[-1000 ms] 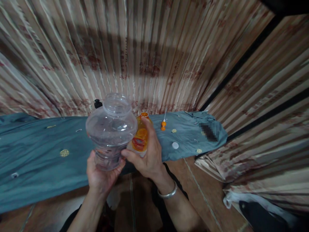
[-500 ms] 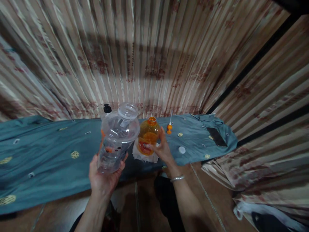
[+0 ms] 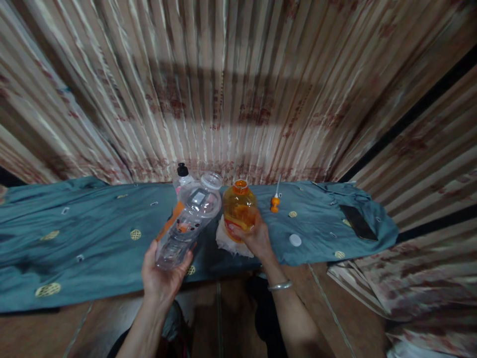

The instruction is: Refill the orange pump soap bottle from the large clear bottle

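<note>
As the left hand (image 3: 167, 273) cups a clear plastic bottle (image 3: 190, 214), the right hand (image 3: 257, 236) clasps an amber bottle (image 3: 238, 206)

While both hands work at the teal patterned sheet (image 3: 112, 258), look at that left grip: palm under the base, thumb on one side, fingers up the other, firmly grasping! The clear plastic bottle leans over, its wide mouth pointing to one o'clock, an orange band down its left flank; whether its base touches the sheet, I cannot tell. Just beside it, at three o'clock, stands the amber bottle, upright with its orange neck up top. And the right hand has it by the lower body, thumb across the red label, a silver bangle (image 3: 280, 286) gleaming at the wrist. Down at the amber bottle's foot, a white cloth (image 3: 229, 243) shows, ragged at six o'clock!

Over to three o'clock from the amber bottle, near it: an orange dispenser top (image 3: 275, 204) with a thin pale tube. Out at four, the round white cap (image 3: 295, 240) lies flat, with a dark phone-like slab (image 3: 358, 223) well apart from the hands, around three. Up at twelve from the clear plastic bottle, and partly hidden behind it, a black-capped bottle (image 3: 182, 171), pleated curtain (image 3: 238, 89) beyond.
</note>
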Available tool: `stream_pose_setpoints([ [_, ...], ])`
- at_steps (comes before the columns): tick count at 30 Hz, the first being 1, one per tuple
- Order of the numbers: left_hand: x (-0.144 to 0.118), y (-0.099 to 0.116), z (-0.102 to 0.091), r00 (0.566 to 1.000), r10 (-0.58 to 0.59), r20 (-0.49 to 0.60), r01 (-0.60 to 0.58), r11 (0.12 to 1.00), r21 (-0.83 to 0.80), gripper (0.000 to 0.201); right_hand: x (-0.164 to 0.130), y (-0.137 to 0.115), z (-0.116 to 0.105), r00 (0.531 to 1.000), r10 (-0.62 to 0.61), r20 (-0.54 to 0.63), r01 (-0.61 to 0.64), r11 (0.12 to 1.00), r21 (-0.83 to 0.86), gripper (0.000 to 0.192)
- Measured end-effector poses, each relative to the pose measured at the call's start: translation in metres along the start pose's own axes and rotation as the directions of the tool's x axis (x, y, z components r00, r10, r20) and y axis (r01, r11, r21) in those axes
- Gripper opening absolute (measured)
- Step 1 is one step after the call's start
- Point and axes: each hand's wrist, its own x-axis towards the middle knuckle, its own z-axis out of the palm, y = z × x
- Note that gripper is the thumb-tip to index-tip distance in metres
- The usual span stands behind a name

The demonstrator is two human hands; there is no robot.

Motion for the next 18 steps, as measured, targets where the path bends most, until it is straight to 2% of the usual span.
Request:
stream_pose_setpoints([
  [5,0.006,-0.003,-0.003,0.999,0.044,-0.024,-0.044,0.999,0.021,0.020,-0.002,-0.010,-0.003,1.000,-0.001,0.016,0.001,0.999,-0.047,0.065],
  [13,0.008,-0.005,-0.003,0.996,0.059,-0.062,-0.055,0.996,0.069,0.020,0.004,-0.001,-0.009,0.996,-0.086,-0.010,0.085,0.994,-0.074,0.067],
  [18,0.013,-0.005,-0.009,0.995,0.103,-0.011,-0.102,0.991,0.084,0.022,0.006,0.002,-0.014,0.996,-0.095,-0.003,0.094,0.989,-0.118,0.069],
])
